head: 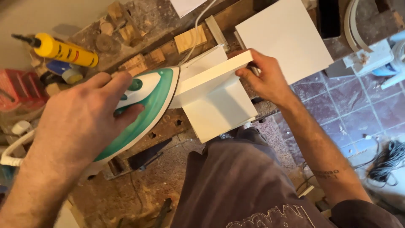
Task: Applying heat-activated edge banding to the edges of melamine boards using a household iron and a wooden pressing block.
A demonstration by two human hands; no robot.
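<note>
A: What is the left hand (80, 122) doing?
B: It is gripping a green-and-white clothes iron (145, 107), whose tip is touching the top edge of a white panel (215, 97) standing on edge at the workbench (160, 131).
A: And the right hand (263, 78)?
B: It is grasping the panel's far end, beside a second white board (287, 38).

I'm in a rough woodworking shop: my scarred, dusty workbench (147, 17) carries wood offcuts (190, 39) at twelve o'clock, a yellow sealant cartridge (63, 51) at ten, white cut panels (287, 38) at one, and coiled cable (390, 162) on tiles at four.
</note>
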